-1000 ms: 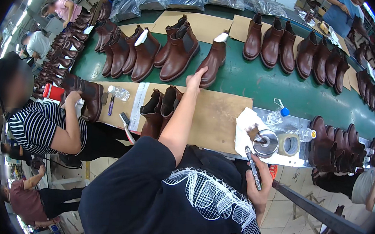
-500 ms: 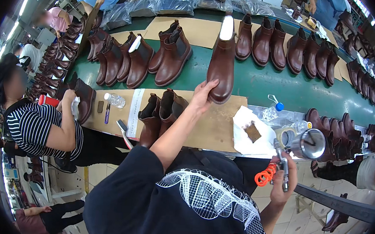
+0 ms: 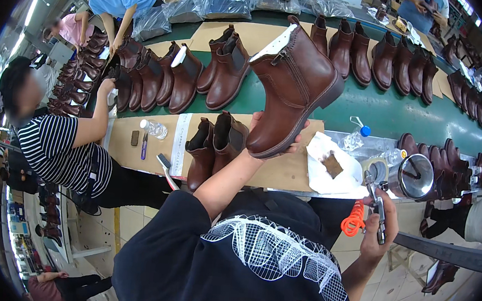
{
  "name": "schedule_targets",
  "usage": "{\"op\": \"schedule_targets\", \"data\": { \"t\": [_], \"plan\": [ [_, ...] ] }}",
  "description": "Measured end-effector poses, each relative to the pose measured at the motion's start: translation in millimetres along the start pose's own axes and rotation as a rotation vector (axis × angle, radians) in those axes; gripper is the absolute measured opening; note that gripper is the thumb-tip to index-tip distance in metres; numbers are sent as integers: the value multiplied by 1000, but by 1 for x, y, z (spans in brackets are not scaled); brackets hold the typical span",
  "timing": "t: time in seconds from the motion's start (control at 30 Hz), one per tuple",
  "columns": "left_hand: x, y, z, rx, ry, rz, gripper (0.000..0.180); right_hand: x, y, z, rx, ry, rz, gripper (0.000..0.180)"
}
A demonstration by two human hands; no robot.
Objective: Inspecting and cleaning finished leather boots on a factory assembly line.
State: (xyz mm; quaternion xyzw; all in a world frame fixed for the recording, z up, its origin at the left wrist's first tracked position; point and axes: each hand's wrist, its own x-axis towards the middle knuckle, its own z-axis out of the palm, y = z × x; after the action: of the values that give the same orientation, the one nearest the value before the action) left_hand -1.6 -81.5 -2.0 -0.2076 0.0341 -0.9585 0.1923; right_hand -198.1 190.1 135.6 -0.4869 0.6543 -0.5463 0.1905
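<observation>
My left hand (image 3: 294, 147) grips a brown leather ankle boot (image 3: 292, 92) from below, its fingers showing beside the sole. Tilted toe-down, the boot turns its side zip to view, and white paper shows at its top. My right hand (image 3: 380, 234) is wrapped round a metal spray gun (image 3: 377, 202), held at the bench's near edge. From the gun hangs an orange coiled hose (image 3: 353, 219). Next to the gun are a steel pot (image 3: 397, 182) and a white cloth (image 3: 314, 166) with a brown pad (image 3: 332, 166) on it.
A pair of brown boots (image 3: 201, 164) stands on cardboard by my left forearm, near a brush (image 3: 167, 173) and a bottle (image 3: 153, 129). Rows of boots (image 3: 395, 66) line the green bench (image 3: 288, 121). A co-worker in stripes (image 3: 62, 153) works at the left.
My left hand has turned the boot from sole-away to side-on and brought it closer. My right hand with the spray gun has shifted slightly right. The striped co-worker's arm has reached farther forward.
</observation>
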Motion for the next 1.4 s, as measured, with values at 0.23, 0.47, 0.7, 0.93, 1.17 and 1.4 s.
{"op": "schedule_targets", "data": {
  "t": [0.23, 0.47, 0.7, 0.93, 1.17, 1.4],
  "plan": [
    [-25, -2, -1, 19, -41, -133, 90, 14, -24, 4, -41, 15, -174, 43],
    [-39, -15, -10, -104, -3, -181, 100, 22, -38, 4, -99, -15, -252, 53],
    [-38, -16, -12, -125, 1, -192, 100, 19, -39, 9, -69, -7, -209, 55],
    [-38, -21, -8, -129, -9, -170, 95, 16, -35, 13, -63, -54, -242, 53],
    [-37, -30, 9, 200, 227, -59, 84, 12, -36, 9, -59, -60, -194, 52],
    [-54, -30, -15, 726, 520, -4, 80, 8, -35, 8, -46, -38, -178, 50]
  ]
}}
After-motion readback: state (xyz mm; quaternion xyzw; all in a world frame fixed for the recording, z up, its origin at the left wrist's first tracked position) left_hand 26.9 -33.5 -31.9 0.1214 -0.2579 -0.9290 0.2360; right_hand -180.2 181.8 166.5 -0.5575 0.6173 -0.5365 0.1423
